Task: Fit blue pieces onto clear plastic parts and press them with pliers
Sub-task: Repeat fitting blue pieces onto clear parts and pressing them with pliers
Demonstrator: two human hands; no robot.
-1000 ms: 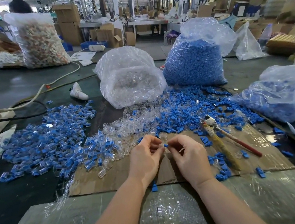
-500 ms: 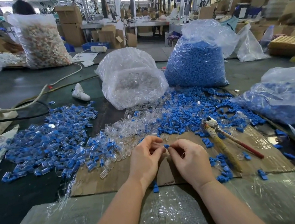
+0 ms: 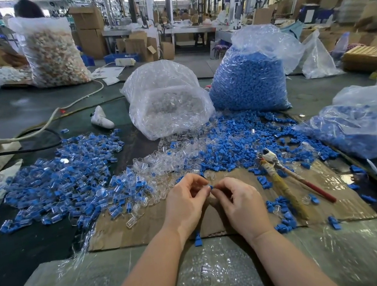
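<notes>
My left hand (image 3: 186,202) and my right hand (image 3: 240,202) meet fingertip to fingertip over a cardboard sheet (image 3: 145,229). Between them they pinch a small blue piece (image 3: 210,187); a clear part may be in the left fingers, but I cannot make it out. The pliers (image 3: 282,179), with one red and one wrapped handle, lie on the cardboard to the right of my hands. Loose blue pieces (image 3: 237,144) and clear plastic parts (image 3: 161,160) are heaped just beyond my hands. Fitted blue-and-clear parts (image 3: 64,182) spread out on the left.
A bag of clear parts (image 3: 168,102) and a bag of blue pieces (image 3: 248,80) stand behind the heaps. Another bag of blue parts (image 3: 366,125) lies right. Cables (image 3: 60,111) and a white tool (image 3: 101,119) lie back left. Bubble wrap (image 3: 210,271) covers the near edge.
Both hands have stayed over the cardboard, fingers still working on the blue piece between them. The camera view has shifted slightly.
</notes>
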